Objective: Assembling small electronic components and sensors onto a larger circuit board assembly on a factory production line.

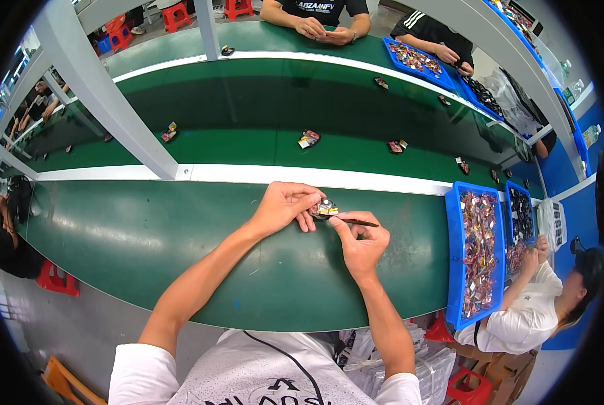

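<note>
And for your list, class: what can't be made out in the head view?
All in the head view:
Small part: underside hidden, turned away from the camera.
Slim dark tool: gripped stretch hidden by the right hand.
Blue tray: floor hidden by heaped pieces.
White shirt: lower print cut off by the bottom edge.

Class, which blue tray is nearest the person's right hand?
The large tray full of mixed parts, first to the right of the right hand; every other blue tray lies farther off.
</note>
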A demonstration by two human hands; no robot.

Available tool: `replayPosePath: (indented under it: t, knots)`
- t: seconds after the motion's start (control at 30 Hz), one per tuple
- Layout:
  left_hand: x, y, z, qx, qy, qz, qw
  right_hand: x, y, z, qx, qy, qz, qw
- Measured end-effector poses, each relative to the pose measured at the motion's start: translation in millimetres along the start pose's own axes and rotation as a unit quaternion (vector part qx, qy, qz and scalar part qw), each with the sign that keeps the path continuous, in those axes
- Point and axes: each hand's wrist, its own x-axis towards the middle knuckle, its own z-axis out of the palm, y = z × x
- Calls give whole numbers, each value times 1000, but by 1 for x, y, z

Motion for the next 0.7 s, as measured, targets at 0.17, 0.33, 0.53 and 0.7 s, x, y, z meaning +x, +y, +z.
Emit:
replayPosePath:
  t: [0.17, 0.33, 0.53, 0.7]
  knots:
    - [0, -1, 1, 5, -8, -2, 1000, 3, 3, -7, 4, -30, 11, 999]
    - [0, -1, 2, 3, -1, -16, 1000, 4, 1, -8, -9, -42, 8, 999]
    - [1, -2, 2, 5, 9, -5, 1000, 2, -1, -7, -32, -30, -14, 999]
    - [5, -4, 2, 4, 4, -1, 1000, 4, -1, -6, -71, -34, -54, 995]
